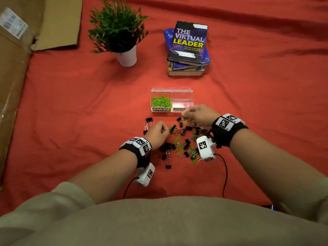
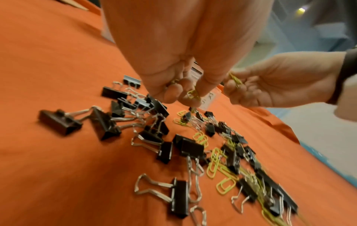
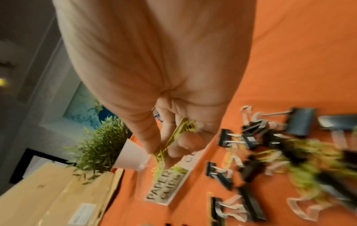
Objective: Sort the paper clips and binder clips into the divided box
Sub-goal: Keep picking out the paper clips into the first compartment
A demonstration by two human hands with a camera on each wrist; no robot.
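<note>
Head view sets out the whole scene: the clear divided box (image 1: 171, 99) stands at centre frame on the red cloth (image 1: 248, 96), its left compartment, labelled PAPER CLIPS, holding a heap of green paper clips (image 1: 161, 101), while its right compartment, whose label the right hand (image 1: 198, 115) partly covers, looks bare. Below the box the loose pile of black binder clips (image 1: 184, 144) and green clips is scattered between both wrists. From here the fingers' contents are hard to make out — the wrist views supply that. The right wrist view shows the right hand pinching several green paper clips (image 3: 173, 137) between thumb and curled fingers; they hang as a slanted bunch, long axis running from upper right to lower left of that frame, just above the PAPER CLIPS label. The left wrist view shows the left hand (image 2: 179, 64) with fingers curled down, pinching a green clip (image 2: 193, 94) at their tips above the pile, silver handles of the binder clips pointing every way. At upper left of the head view lie a cardboard box (image 1: 16, 55) and a potted plant (image 1: 119, 32); a stack of books (image 1: 188, 48) sits above the divided box. A blue picture on a pale wall shows, blurred, in the right wrist view.
</note>
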